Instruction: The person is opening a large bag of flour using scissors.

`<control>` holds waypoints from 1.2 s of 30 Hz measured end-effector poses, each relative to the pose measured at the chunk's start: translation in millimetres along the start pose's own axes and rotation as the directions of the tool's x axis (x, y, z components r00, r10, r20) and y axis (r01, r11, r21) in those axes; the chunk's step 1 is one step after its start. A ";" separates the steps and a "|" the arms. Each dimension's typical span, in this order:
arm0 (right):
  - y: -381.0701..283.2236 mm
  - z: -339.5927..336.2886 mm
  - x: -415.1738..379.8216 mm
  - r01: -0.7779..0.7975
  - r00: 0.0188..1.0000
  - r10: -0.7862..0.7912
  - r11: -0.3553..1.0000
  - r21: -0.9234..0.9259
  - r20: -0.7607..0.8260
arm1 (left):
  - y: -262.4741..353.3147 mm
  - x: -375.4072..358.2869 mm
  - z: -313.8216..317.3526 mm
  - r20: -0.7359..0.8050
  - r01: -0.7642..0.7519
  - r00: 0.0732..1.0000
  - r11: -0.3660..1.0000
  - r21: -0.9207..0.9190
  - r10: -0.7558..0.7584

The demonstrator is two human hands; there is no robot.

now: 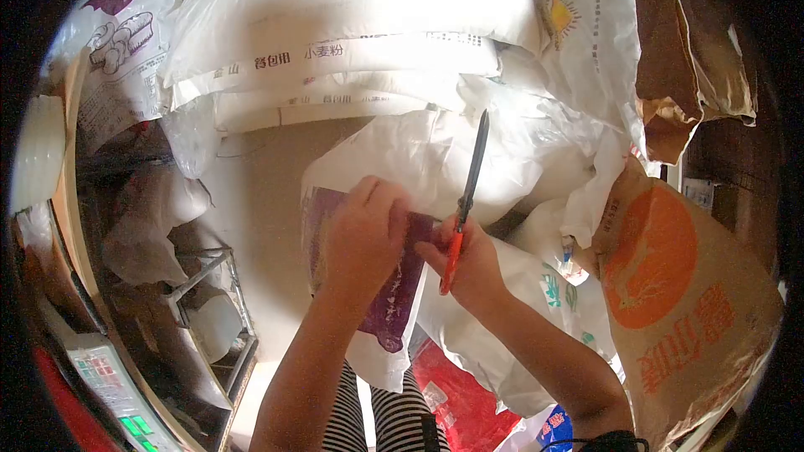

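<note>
My right hand (469,255) is closed around a pair of scissors (476,169) with red handles and dark blades pointing up and away from me. Its thumb reaches to the edge of a white sack with a purple printed panel (405,285). My left hand (366,230) lies over the upper part of that panel, fingers bent down and closed on the sack; its fingertips are slightly blurred and partly hidden. White crumpled material (381,151) of the sack spreads beyond both hands, and its lower end hangs near my striped trouser legs (394,418).
Large white flour sacks (352,0) are stacked ahead. A brown paper sack with an orange circle (662,293) leans at right. Metal framing (230,285) stands at left. Red packaging (461,398) and a white sack with green print (519,301) lie near my legs.
</note>
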State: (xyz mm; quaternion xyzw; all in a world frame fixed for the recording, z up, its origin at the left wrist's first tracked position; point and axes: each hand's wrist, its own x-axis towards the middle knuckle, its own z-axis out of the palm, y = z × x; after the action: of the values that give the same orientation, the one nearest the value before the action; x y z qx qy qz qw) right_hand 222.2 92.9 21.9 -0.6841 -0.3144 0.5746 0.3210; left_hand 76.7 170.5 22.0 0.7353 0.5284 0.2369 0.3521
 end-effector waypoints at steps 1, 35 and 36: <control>4.4 1.0 0.7 0.022 1.000 -0.022 1.000 0.015 -0.007 | -3.1 3.1 1.3 -0.040 -0.006 0.999 0.999 -0.034 0.004; -22.7 -46.4 4.4 -0.141 0.979 0.132 0.989 -0.049 -0.153 | 31.2 -49.8 50.6 -0.123 0.197 0.968 0.968 -0.153 -0.217; -26.5 -37.7 17.2 -0.122 0.980 0.113 0.991 -0.049 -0.163 | 35.2 -56.6 55.4 -0.079 0.136 0.986 0.981 -0.140 -0.148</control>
State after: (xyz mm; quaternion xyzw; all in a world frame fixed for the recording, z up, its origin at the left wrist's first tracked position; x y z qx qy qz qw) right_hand 260.3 119.5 38.1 -0.7546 -0.2634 0.5263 0.2903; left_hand 119.4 95.5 14.9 0.6590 0.5777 0.2786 0.3930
